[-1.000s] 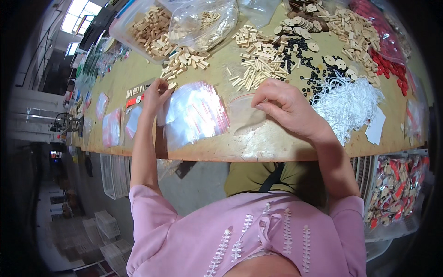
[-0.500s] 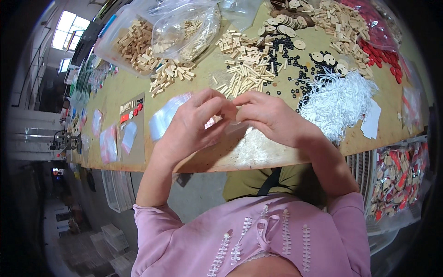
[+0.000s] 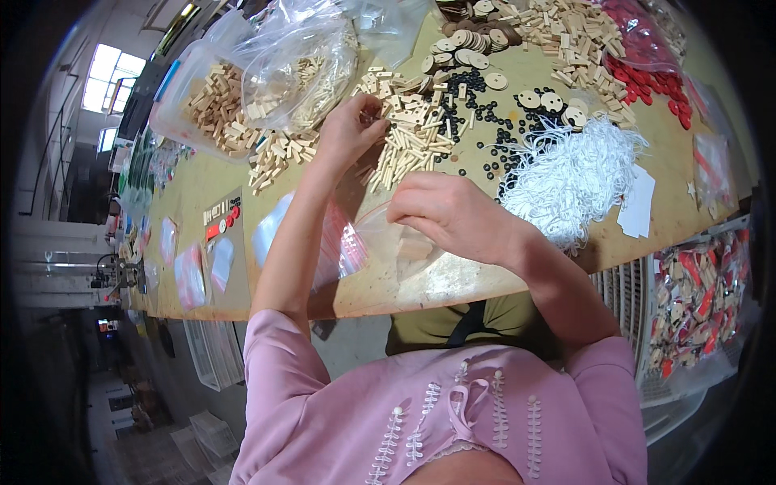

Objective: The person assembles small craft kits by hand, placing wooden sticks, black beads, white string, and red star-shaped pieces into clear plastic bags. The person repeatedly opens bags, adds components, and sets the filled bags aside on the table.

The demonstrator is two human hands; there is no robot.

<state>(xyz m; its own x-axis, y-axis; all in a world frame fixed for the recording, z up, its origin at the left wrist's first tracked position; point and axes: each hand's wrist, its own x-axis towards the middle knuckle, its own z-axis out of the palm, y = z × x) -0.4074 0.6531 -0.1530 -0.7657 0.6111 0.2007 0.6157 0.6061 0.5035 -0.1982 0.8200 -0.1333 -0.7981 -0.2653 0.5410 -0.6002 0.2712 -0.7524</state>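
Note:
My left hand [image 3: 349,131] reaches over the left side of a pile of small wooden blocks [image 3: 404,101]. Its fingers are curled in toward the thumb, and whatever lies between them is hidden. Beside it, nearer to me, lie thin wooden sticks [image 3: 404,153]. Close to the table's front edge, my right hand [image 3: 457,214] is closed in a pinch on the top of a small clear plastic bag [image 3: 380,230]. A few wooden pieces [image 3: 414,245] show through the bag's lower part.
Clear bags with pink edges [image 3: 335,242] lie under my left forearm. White cords [image 3: 566,182], black beads [image 3: 497,162], wooden discs [image 3: 469,48] and red pieces [image 3: 659,93] spread rightward. A plastic bin of blocks [image 3: 182,113] stands left; a crate of filled bags [image 3: 695,307] sits below right.
My hands were together over the front of the table. The left has moved away to the block pile; the right stays low with the bag, now in plain sight. The view has shifted slightly.

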